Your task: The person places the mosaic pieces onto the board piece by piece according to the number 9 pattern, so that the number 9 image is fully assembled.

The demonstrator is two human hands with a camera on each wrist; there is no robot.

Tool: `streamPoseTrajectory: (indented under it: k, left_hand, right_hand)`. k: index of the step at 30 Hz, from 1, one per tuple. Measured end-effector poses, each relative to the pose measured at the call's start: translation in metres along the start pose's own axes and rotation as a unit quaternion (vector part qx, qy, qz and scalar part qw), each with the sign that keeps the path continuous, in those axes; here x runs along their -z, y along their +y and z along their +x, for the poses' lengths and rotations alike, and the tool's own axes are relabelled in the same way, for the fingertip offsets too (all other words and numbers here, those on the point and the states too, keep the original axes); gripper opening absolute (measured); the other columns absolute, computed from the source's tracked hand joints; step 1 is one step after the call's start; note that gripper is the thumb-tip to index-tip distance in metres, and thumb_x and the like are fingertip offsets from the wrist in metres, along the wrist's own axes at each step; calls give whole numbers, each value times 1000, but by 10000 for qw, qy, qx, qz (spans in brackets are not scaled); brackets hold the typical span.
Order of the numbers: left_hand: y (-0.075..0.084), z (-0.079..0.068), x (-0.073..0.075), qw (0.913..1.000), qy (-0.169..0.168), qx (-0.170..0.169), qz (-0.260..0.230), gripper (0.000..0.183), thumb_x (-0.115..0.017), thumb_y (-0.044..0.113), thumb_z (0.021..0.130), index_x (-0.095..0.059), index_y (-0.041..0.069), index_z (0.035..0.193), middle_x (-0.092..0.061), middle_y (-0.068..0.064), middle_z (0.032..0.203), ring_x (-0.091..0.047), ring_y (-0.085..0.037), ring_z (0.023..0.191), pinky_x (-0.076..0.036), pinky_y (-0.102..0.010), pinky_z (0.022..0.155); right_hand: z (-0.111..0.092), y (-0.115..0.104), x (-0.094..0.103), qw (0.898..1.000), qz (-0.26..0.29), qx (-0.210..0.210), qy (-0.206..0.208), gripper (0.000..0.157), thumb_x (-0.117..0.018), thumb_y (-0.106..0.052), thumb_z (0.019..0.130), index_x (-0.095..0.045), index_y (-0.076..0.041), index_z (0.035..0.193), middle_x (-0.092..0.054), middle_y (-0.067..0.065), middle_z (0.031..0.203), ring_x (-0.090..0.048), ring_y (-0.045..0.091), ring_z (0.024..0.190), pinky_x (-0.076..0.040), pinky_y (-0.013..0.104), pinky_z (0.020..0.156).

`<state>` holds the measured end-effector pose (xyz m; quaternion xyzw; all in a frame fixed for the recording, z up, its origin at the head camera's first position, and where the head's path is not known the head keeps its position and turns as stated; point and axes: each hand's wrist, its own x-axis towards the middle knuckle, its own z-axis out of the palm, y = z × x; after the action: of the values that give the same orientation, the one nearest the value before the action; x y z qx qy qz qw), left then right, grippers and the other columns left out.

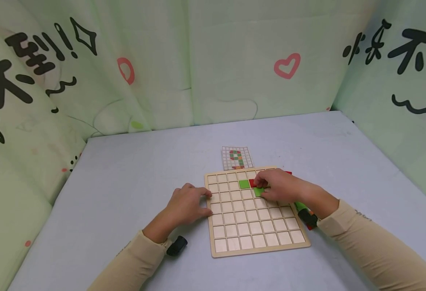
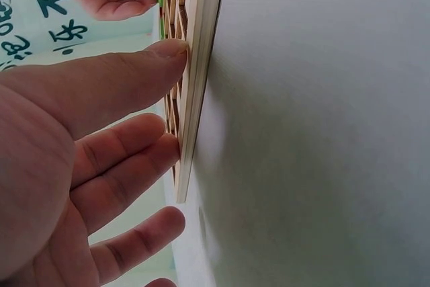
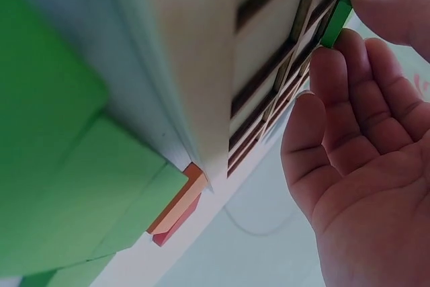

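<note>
The wooden board [image 1: 250, 216] lies like a clock face, 12 at its far side. At 9 o'clock the left hand [image 1: 188, 205] has its fingers spread, thumb against the board. If it comes off, a push could make the board slide. At 3 o'clock, just beside the board, is a pile of colored squares [image 1: 301, 206]. The black box [image 1: 308, 218] on the right wrist is close by it, so a low arm could bump the pile. Toward 12, the right hand [image 1: 280, 186] pinches a green square [image 1: 258, 192]. I can't tell if it sits flat. Let go crooked, it might stick up or nudge the red square [image 1: 252, 183] beside it. Another green square [image 1: 243, 184] lies at that red one's 9 o'clock. The right hand hides some spaces. Past the board, near 12, is a picture card [image 1: 236, 158], then a green curtain [image 1: 231, 85].
</note>
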<state>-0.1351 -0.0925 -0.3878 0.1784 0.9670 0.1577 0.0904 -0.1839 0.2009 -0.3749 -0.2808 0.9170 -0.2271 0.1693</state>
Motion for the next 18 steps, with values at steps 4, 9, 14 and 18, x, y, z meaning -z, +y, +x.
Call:
streamPoseTrajectory:
  k: [4, 9, 14, 18]
  left_hand:
    - [0, 0, 0, 10000, 12, -1, -7, 38, -83, 34, 82, -72, 18, 115, -71, 3, 108, -54, -27, 115, -43, -46, 91]
    - [-1, 1, 0, 10000, -6, 18, -33, 38, -83, 34, 82, -72, 19, 115, -71, 3, 107, -54, -27, 115, -43, -46, 91]
    - [-1, 1, -1, 10000, 12, 21, -69, 38, -83, 34, 82, -72, 19, 115, -71, 3, 106, -54, -27, 115, -42, -47, 91]
    - [-1, 1, -1, 9999, 32, 6, -105, 38, -84, 34, 81, -72, 19, 114, -71, 3, 106, -54, -27, 114, -43, -47, 91]
  right_hand:
    - [0, -1, 0, 9999, -102, 25, 0, 16, -69, -6, 90, -65, -7, 106, -63, -1, 101, -59, 20, 96, -50, 42, 89]
    - [2, -2, 0, 9997, -211, 90, -19, 15, -70, -6, 90, -65, -7, 105, -64, -1, 101, -60, 20, 95, -51, 42, 89]
    - [3, -4, 1, 9997, -248, 3, -73, 14, -71, -7, 91, -66, -8, 104, -64, -1, 101, -60, 20, 96, -50, 42, 89]
    - [4, -5, 1, 9997, -233, -7, -102, 14, -72, -8, 91, -66, -7, 104, -64, 0, 101, -60, 20, 96, -51, 43, 89]
